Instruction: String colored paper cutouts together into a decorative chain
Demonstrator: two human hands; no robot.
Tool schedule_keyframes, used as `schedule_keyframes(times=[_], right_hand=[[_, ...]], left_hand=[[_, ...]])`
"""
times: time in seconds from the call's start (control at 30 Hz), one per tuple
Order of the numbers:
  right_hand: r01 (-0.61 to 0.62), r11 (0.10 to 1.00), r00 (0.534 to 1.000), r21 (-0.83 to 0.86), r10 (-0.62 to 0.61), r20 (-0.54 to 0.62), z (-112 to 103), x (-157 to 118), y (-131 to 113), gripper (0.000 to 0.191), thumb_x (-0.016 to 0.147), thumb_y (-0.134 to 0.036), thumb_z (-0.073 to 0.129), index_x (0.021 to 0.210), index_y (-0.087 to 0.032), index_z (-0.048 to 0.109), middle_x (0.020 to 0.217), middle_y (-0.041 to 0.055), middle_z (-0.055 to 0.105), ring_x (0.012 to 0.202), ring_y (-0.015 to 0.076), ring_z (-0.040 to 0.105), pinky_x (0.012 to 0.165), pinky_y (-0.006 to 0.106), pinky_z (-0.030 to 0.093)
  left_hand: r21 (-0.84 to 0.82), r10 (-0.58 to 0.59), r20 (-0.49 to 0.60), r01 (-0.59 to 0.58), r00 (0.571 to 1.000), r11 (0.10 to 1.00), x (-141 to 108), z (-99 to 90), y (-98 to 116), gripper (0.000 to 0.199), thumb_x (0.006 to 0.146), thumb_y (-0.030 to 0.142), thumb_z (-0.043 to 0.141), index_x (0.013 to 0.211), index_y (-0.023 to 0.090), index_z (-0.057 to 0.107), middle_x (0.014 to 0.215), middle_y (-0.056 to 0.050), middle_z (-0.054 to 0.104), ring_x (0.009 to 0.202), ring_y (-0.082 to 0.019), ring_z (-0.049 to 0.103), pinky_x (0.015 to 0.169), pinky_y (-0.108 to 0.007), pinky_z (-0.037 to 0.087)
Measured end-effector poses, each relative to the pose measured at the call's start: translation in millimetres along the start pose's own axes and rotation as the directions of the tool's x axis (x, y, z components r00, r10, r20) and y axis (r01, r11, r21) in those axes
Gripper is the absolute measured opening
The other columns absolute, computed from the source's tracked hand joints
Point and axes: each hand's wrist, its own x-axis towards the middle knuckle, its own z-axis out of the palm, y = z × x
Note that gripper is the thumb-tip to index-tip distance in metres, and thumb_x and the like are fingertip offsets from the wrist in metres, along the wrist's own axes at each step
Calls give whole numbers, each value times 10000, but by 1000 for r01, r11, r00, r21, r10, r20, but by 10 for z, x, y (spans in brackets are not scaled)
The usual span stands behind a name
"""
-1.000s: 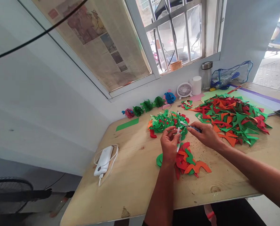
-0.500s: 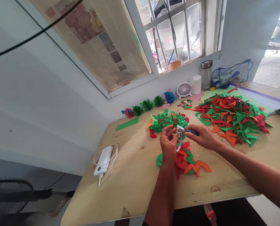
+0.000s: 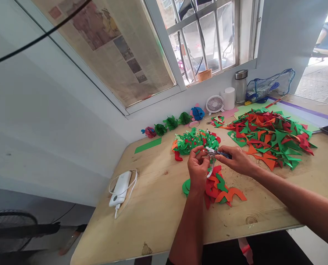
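My left hand (image 3: 198, 165) pinches a thin white strip (image 3: 211, 167) that curls down below its fingertips. In my right hand (image 3: 234, 159) is a small dark-handled tool (image 3: 224, 155), its tip touching the white piece at my left fingertips. Whether the tool is scissors or pliers I cannot tell. Right behind my hands lies a heap of green and red paper pieces (image 3: 191, 141). Under and in front of them are red, orange and green cut pieces (image 3: 217, 187) on the wooden table (image 3: 150, 206).
A large pile of paper scraps (image 3: 274, 138) lies at the right. Along the wall stand paper flowers (image 3: 171, 122), a small white fan (image 3: 214, 104), a white cylinder (image 3: 229, 98), a glass jar (image 3: 241, 87) and a clear bag (image 3: 270, 85). A power bank (image 3: 121, 188) with cable lies left.
The view has shifted slightly. Both hands stay close together, with the white piece between them at a slightly different tilt.
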Motion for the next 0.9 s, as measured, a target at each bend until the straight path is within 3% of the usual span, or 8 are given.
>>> schedule_keyframes(times=[0.9], right_hand=[[-1, 988, 994, -156, -15, -106, -18, -28, -23, 362, 825, -501, 477, 774, -178, 632, 561, -7, 516, 524, 110, 402, 496, 225, 295]], left_hand=[[28, 2, -5, -2, 1000, 1000, 37, -13, -52, 433, 639, 227, 678, 1041, 180, 526, 806, -39, 669, 558, -76, 554, 508, -173, 426]])
